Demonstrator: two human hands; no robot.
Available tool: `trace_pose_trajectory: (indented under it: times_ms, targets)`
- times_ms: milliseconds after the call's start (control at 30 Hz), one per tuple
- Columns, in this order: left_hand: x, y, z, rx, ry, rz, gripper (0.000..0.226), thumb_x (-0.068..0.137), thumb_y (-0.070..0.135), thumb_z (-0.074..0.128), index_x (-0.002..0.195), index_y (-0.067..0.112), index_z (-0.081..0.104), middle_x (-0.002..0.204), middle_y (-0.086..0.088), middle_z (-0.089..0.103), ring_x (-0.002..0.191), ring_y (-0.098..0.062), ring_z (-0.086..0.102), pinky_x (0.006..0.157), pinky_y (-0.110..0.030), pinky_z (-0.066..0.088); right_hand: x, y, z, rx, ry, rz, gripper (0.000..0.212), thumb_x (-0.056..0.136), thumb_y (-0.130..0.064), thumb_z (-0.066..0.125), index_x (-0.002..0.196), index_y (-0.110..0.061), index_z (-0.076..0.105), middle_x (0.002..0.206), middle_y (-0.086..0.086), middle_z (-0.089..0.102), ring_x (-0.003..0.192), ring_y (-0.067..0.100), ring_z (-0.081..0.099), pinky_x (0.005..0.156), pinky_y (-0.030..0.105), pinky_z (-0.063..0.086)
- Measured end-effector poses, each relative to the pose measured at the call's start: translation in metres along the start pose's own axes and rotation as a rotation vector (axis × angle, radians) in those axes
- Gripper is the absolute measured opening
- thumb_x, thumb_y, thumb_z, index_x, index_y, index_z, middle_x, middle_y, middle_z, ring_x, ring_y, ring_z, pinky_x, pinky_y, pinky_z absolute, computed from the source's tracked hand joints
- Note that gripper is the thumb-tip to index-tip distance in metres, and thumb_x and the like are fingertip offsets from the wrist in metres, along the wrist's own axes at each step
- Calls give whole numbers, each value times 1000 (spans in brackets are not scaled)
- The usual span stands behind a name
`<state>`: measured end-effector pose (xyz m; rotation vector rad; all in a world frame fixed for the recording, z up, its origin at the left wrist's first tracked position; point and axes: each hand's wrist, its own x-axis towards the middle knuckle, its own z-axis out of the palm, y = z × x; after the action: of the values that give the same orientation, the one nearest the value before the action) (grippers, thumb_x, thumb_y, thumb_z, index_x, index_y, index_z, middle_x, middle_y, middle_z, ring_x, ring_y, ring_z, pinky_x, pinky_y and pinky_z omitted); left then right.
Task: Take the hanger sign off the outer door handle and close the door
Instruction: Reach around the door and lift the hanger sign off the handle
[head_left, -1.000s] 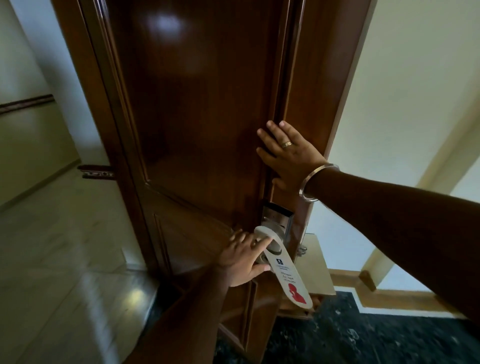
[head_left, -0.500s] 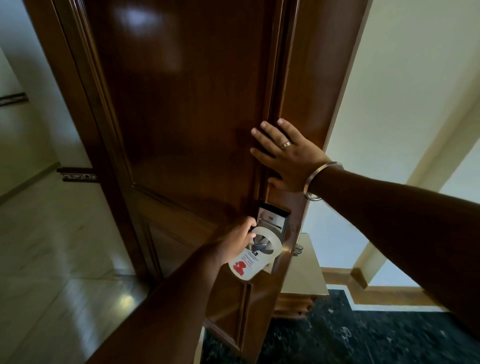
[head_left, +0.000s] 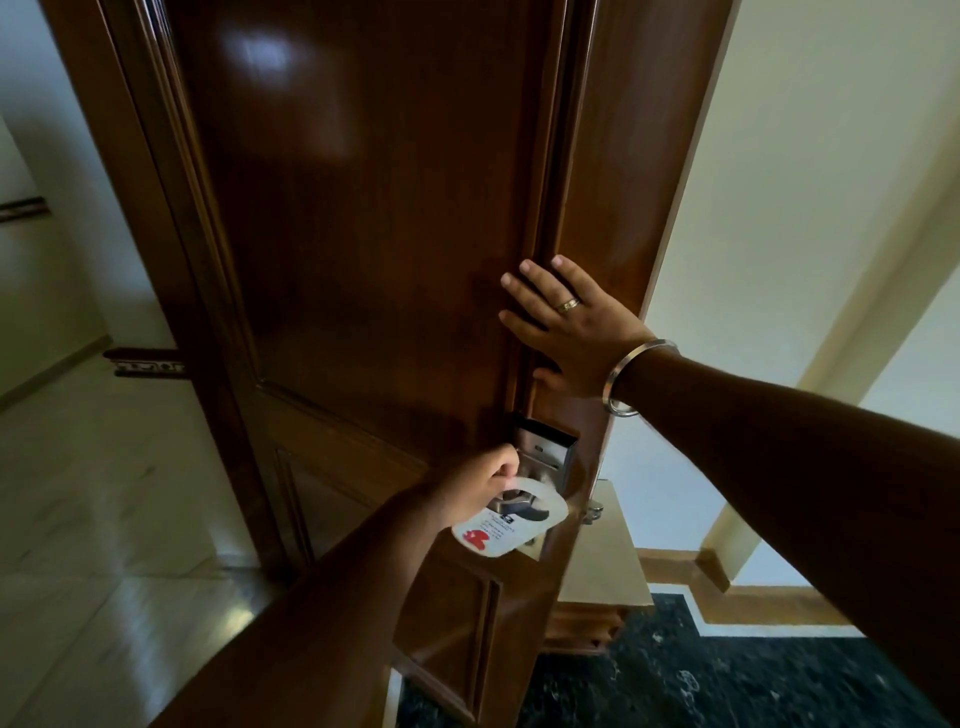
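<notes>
A dark polished wooden door (head_left: 363, 260) stands ajar in front of me. Its metal lock plate (head_left: 545, 452) and lever handle (head_left: 519, 506) sit near the door's right edge. A white hanger sign (head_left: 498, 530) with a red mark is tilted up toward me, its loop still around the handle. My left hand (head_left: 478, 483) is shut on the sign's upper left edge. My right hand (head_left: 566, 332) lies flat with fingers spread against the door's edge, above the lock.
A pale tiled corridor floor (head_left: 104, 519) stretches to the left of the door. To the right are a cream wall (head_left: 805, 208), a small wooden cabinet with a pale top (head_left: 602, 566) behind the door edge, and dark speckled flooring (head_left: 727, 675).
My left hand took hold of the hanging sign and swung its lower end up toward me. The view shifted closer to the door. My right hand stays flat on the door.
</notes>
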<state>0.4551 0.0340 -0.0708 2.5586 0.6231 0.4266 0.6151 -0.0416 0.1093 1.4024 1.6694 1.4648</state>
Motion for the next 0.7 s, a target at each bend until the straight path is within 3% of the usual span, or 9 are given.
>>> trace_pose_trajectory:
  times_ms: [100, 167, 233, 400, 533, 700]
  targets:
    - [-2, -7, -6, -145, -35, -21, 13, 94, 20, 57, 92, 32, 53, 86, 8, 65, 81, -8, 62, 70, -30, 50, -2, -2, 1, -5, 1, 2, 79, 88, -66, 30, 152, -20, 16, 160, 19, 7, 146, 41, 9, 116, 57, 8]
    - [-3, -14, -10, -126, -70, 15, 15, 94, 16, 57, 104, 25, 61, 88, 8, 66, 89, -9, 62, 80, -30, 48, -3, -3, 0, -13, 2, 1, 80, 88, -66, 30, 152, -21, 17, 160, 18, 8, 146, 40, 10, 115, 57, 9]
    - [-4, -23, -16, -7, -70, 81, 19, 96, 16, 55, 110, 21, 67, 93, 8, 62, 97, -12, 55, 80, -29, 41, -3, -4, 0, -5, -8, -5, 80, 88, -66, 31, 152, -21, 17, 160, 19, 7, 146, 41, 9, 115, 57, 8]
    - [-10, -42, -44, 360, -80, 383, 14, 90, 14, 60, 94, 24, 69, 97, 7, 70, 98, -12, 53, 88, -32, 30, -3, -6, 1, -29, -1, 4, 81, 86, -67, 31, 151, -21, 19, 160, 18, 10, 145, 41, 12, 115, 57, 11]
    - [-7, -51, -63, 237, 71, 238, 23, 92, 1, 54, 94, 15, 73, 97, -4, 69, 97, -18, 58, 84, -33, 45, -3, -12, 4, -15, -25, -7, 81, 87, -68, 29, 152, -21, 16, 161, 18, 6, 145, 42, 8, 115, 58, 8]
    - [-1, -59, -62, 198, 87, 137, 21, 94, 3, 53, 102, 11, 72, 106, -3, 68, 102, -16, 56, 81, -22, 36, -3, -17, 6, -7, -42, 9, 82, 87, -69, 29, 152, -22, 15, 161, 18, 5, 145, 43, 7, 115, 58, 8]
